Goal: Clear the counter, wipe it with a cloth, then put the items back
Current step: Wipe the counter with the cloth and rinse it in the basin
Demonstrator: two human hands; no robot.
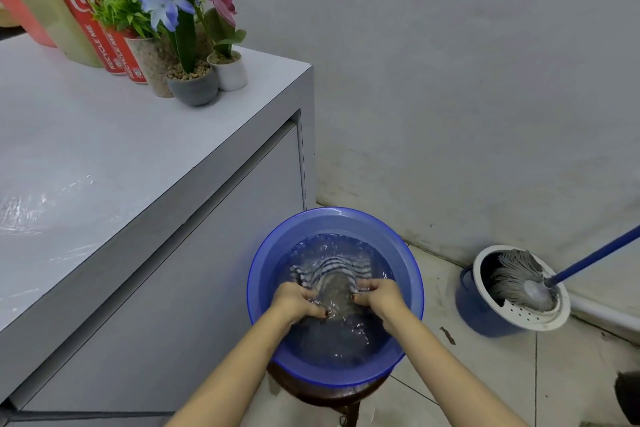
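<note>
A round blue plastic basin sits on a dark wooden stool beside the pale grey tabletop. It holds water that ripples around a blue-and-white striped cloth. The cloth lies sunk in the middle of the basin, its striped part spreading toward the far side and a greyer bunched part between the two hands. The left hand grasps the cloth's near left edge with its fingers curled into the fabric. The right hand grasps the near right edge the same way. Both are dipped in the water to the knuckles.

On the tiled floor to the right stands a blue mop bucket with a white perforated strainer. The grey string mop head rests in the strainer, and its blue handle slants up to the right.

At the tabletop's far corner stand red drink cans (printed "RECYCLE ME"). Close beside them are a speckled cylindrical pot with a green plant, a dark grey bowl-shaped pot with a blue flower and a small white pot with a pink flower. Streaks of wetness glisten on the near left of the tabletop.
</note>
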